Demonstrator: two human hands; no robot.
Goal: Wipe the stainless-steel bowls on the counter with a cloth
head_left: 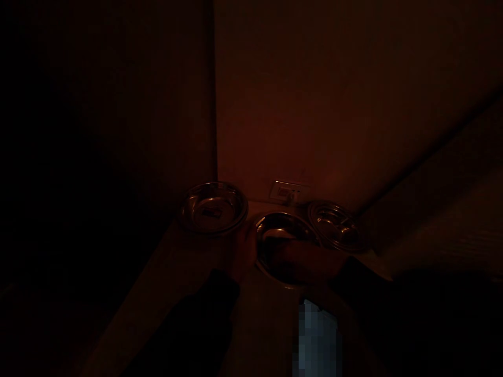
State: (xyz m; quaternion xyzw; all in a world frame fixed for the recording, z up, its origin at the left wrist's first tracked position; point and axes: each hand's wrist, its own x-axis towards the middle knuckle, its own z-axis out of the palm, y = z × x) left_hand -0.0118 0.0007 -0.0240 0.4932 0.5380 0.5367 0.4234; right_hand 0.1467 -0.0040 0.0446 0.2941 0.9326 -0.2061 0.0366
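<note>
Reaching across the metal bowl [280,229], our right hand [301,259] comes in from the right, its fingers lost in the dark over the hollow. We cannot tell whether they grip something, press on the inside or only hover. Our left hand [242,254] is at the bowl's left side, close against the rim; whether it touches is too dim to make out, as is how far its fingers are bent. The two hands are apart, with the bowl between them, and we judge that the left is there to steady it while the right works inside.

The bowl sits toward the far edge of the surface [181,262], near its middle, probably because both arms meet there comfortably. At the far left corner we have a round dish [223,224] with a small dark patch on its floor, perhaps a label. Toward the far right corner is a divided plate [333,228], its several rim lines hinting at a stack. Both seem set to the sides so that our forearms can pass.

Behind the far edge, a socket plate [286,191] is on the wall [283,115]. Nearer us, below the bowl, a pale bright patch [319,340] shows, too blurred to name.
</note>
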